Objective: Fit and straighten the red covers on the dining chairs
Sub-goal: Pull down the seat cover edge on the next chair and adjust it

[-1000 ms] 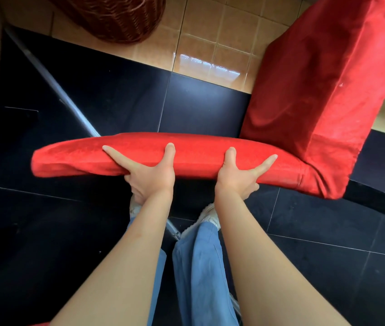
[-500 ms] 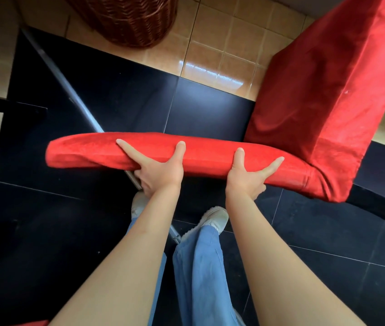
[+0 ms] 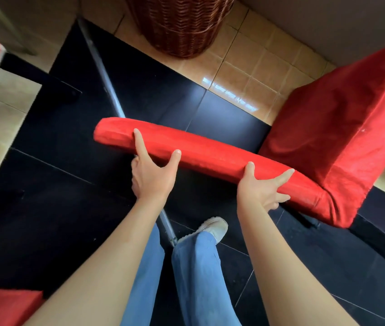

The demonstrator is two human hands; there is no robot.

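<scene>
Gripping the top edge of the chair back in its red cover, the left hand has forefinger and thumb spread over the fabric, and the right hand clasps the same edge further right. The covered seat spreads out beyond the right hand. Ahead of both hands stands a brown wicker basket; its inside is out of view. A metal pole runs under the left hand.

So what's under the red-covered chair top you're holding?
Below the red chair top: black floor tiles, a metal bar, jeans and a shoe. The chair frame inside the cover is hidden.
</scene>
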